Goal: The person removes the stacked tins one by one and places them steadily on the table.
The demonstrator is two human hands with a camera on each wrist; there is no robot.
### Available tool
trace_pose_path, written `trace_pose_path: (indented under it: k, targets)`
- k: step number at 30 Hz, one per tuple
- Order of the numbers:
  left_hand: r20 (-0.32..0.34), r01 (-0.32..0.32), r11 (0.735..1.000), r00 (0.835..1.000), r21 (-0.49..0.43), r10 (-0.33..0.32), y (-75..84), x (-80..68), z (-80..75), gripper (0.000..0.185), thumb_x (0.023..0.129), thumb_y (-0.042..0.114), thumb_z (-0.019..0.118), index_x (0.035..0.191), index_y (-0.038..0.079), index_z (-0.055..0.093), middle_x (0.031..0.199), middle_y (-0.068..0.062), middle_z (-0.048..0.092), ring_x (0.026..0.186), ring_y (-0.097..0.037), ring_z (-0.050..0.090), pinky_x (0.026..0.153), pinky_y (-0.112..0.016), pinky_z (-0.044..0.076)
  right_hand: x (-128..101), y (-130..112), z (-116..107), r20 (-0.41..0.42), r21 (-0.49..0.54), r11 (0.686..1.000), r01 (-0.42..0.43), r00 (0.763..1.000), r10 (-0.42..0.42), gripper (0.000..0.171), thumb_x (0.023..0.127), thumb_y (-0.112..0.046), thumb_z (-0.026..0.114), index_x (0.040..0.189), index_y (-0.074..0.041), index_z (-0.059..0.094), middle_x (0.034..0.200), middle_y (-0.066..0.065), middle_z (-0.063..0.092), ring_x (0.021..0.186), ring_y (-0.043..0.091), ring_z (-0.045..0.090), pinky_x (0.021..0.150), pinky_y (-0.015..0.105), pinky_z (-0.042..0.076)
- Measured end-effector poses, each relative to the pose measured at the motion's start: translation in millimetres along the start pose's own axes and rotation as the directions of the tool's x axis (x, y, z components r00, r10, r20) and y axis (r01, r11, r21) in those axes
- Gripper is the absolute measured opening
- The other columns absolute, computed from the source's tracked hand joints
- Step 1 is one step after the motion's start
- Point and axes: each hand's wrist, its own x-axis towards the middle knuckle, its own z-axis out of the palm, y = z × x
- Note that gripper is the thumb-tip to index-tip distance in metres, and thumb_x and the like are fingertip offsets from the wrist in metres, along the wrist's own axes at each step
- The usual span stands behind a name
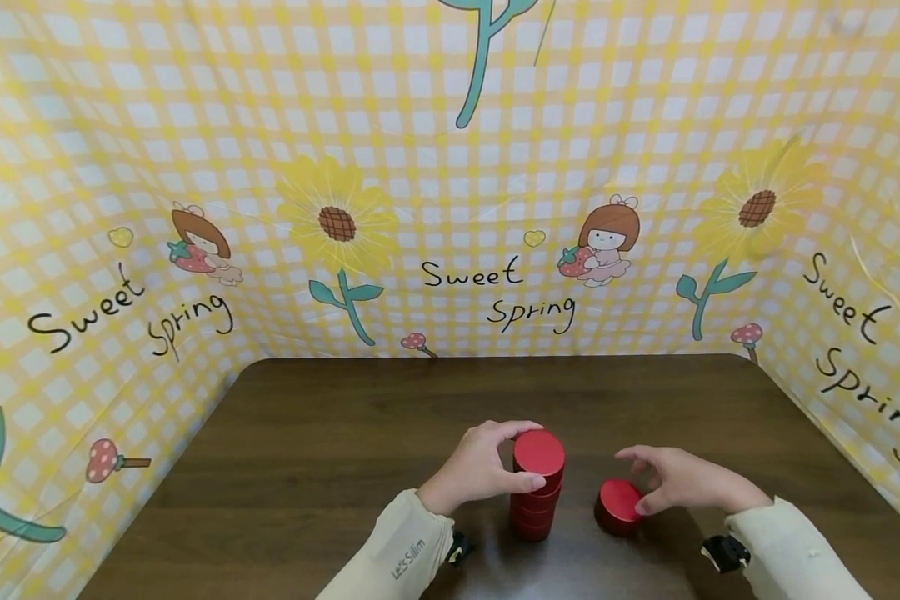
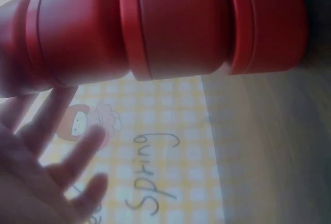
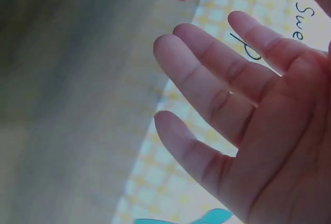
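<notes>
Left hand [image 1: 476, 471] grips top of upright stack of red metallic-looking cylindrical tins [image 1: 537, 505] on dark wood-grain table [image 1: 330, 433]; right hand [image 1: 693, 480], fingers loosely spread, thumb at lone red cylindrical tin [image 1: 617, 502] nearby.

Stacked cylinders [image 1: 537, 504], lower centre: plain red. Single cylinder [image 1: 617, 505], lower right of centre: same plain red. Table [image 1: 390, 408], lower half: dark brown with wood-grain pattern. Backdrop cloth [image 1: 435, 183], upper half: yellow-and-white check, printed with yellow sunflowers [image 1: 337, 223], teal stems [image 1: 474, 83] and black lettering [image 1: 472, 273]. Sleeves [image 1: 798, 546], bottom edge: cream, the left marked in dark print [image 1: 408, 559].
</notes>
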Motion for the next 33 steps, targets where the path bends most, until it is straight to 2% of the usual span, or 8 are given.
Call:
trace_pose_path:
  k: [5,10,18,27,33]
  targets:
    - [-0.004,-0.030,0.999,1.000,0.036,0.030,-4.4,0.0,0.1,0.061,0.077,0.037,0.075,0.132,0.015,0.059,0.116,0.000,0.064,0.108,-0.019,0.052,0.090,-0.045,0.041,3,-19,-14,-0.025,-0.067,0.997,0.029,0.999,-0.031,0.066,0.077,-0.018,0.077,0.130,0.008,0.048,0.113,0.024,0.057,0.088,0.027,0.059,0.072,0.038,0.049]
    - [0.020,-0.018,0.999,1.000,0.037,0.017,-9.2,-1.3,-0.1,0.064,0.076,0.037,0.076,0.133,0.014,0.057,0.115,0.003,0.064,0.104,-0.013,0.055,0.087,-0.039,0.045,8,-39,-20,-0.023,-0.122,0.991,0.064,0.997,-0.067,0.065,0.080,-0.025,0.076,0.131,0.005,0.049,0.113,0.019,0.060,0.089,0.024,0.059,0.073,0.037,0.049]
    - [0.043,0.023,0.999,0.999,0.024,-0.024,-18.0,-3.3,1.3,0.068,0.077,0.035,0.076,0.134,0.005,0.054,0.118,-0.005,0.063,0.110,-0.026,0.056,0.089,-0.042,0.045,21,-77,-19,-0.026,-0.238,0.966,0.101,0.994,-0.111,0.064,0.079,-0.036,0.076,0.130,-0.004,0.054,0.114,0.014,0.062,0.096,0.027,0.060,0.076,0.045,0.050]
    - [0.039,-0.015,1.000,0.999,-0.021,0.016,-20.1,-5.1,4.6,0.055,0.077,0.031,0.078,0.124,0.006,0.062,0.109,0.001,0.066,0.100,-0.011,0.057,0.090,-0.047,0.046,37,-107,-10,-0.034,-0.334,0.933,0.138,0.987,-0.158,0.064,0.075,-0.040,0.075,0.129,-0.009,0.057,0.108,0.002,0.065,0.098,0.024,0.060,0.077,0.042,0.049]
    - [0.036,-0.020,0.999,0.999,-0.033,0.021,-20.4,-5.9,7.9,0.045,0.076,0.026,0.080,0.115,0.009,0.066,0.104,0.005,0.068,0.096,-0.007,0.058,0.091,-0.044,0.046,45,-115,-4,-0.023,-0.357,0.911,0.208,0.973,-0.231,0.060,0.073,-0.036,0.076,0.125,-0.011,0.060,0.100,-0.009,0.064,0.083,0.011,0.059,0.071,0.030,0.049]
